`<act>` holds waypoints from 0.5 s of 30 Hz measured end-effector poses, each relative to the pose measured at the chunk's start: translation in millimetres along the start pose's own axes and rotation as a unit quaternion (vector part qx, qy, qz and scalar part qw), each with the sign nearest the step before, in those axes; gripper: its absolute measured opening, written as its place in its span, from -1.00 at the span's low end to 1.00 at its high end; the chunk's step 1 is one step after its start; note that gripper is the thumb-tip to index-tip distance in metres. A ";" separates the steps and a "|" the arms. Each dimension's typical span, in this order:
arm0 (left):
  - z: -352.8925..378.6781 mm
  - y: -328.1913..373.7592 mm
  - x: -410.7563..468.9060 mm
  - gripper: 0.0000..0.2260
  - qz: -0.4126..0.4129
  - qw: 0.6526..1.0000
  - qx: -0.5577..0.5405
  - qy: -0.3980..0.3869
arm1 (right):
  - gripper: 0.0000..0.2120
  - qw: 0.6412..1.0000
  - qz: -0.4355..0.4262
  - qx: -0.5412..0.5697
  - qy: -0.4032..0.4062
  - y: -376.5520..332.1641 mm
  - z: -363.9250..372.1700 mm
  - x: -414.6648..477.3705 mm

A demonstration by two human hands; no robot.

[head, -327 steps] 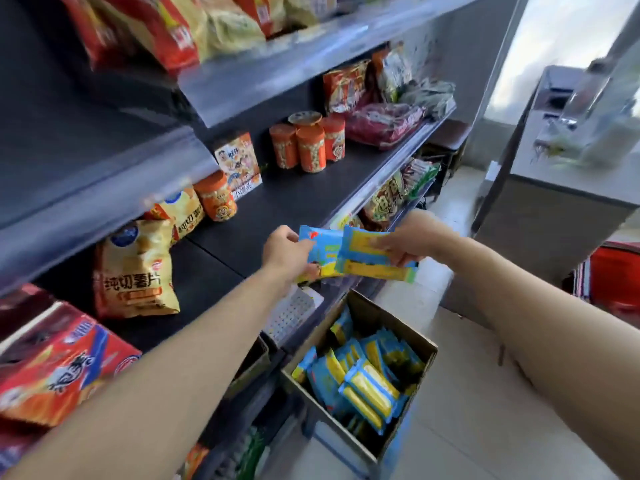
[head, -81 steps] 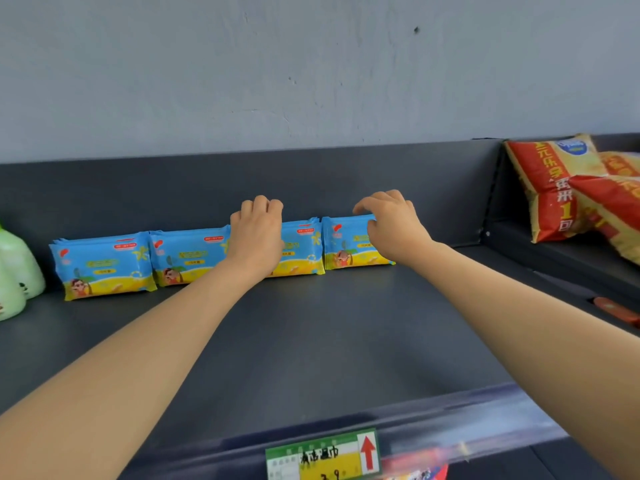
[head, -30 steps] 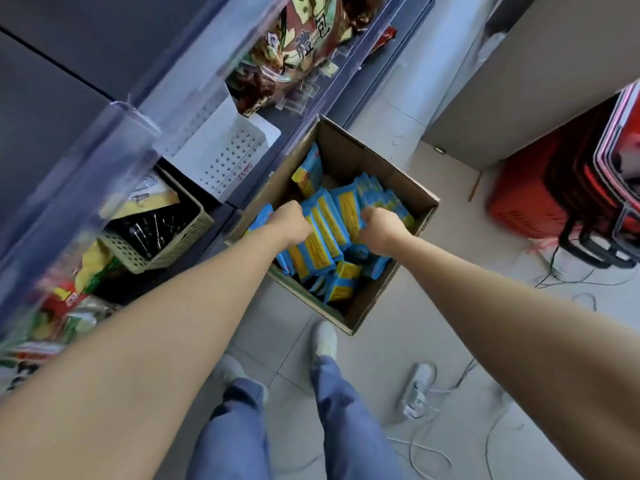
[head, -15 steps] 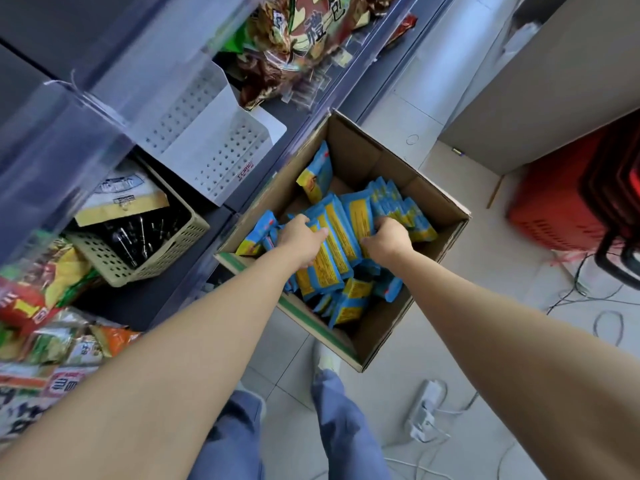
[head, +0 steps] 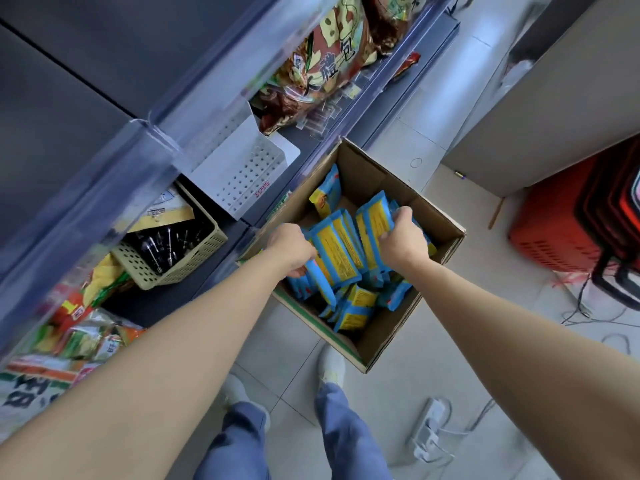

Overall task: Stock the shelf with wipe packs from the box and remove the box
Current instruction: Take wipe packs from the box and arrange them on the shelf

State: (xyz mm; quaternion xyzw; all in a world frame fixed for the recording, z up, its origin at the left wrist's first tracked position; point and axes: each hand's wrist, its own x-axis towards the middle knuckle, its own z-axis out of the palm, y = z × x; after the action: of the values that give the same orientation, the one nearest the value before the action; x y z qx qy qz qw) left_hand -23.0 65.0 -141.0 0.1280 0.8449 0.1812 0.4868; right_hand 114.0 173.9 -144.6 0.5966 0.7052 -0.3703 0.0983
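Head view looks down into the cardboard box [head: 363,174] on the floor [head: 398,403] beside the shelf [head: 86,116]. Inside it, the left hand [head: 292,249] grips upright wipe packs [head: 334,254], and the right hand [head: 401,237] grips more just beside them. They are blue with yellow panels, and others lie loose beneath.

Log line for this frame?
stage: grabbing stock | left hand: grips wipe packs | right hand: grips wipe packs | cardboard box: on floor, not empty

- Location type: retail shop.
- Tiered shelving [head: 86,98] carries clear plastic rails [head: 145,143] along its front edges.
- Packaged snack bags [head: 322,64] occupy the lower shelves.
- Stacked red shopping baskets [head: 568,216] stand on the tiled floor [head: 415,393].
- A box [head: 381,344] holds many identical wipe packs [head: 332,251].
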 end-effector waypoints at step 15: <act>-137.0 97.9 -158.8 -0.82 0.141 0.984 -0.073 0.084 | -0.64 0.971 -0.163 0.164 0.060 -100.7 -158.9 -102.7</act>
State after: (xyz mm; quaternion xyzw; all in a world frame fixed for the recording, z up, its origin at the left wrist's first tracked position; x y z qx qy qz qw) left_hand -59.7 66.1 87.5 0.1942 0.8409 0.3195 0.3914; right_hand 97.7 195.2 68.1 0.5024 0.7274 -0.4554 -0.1054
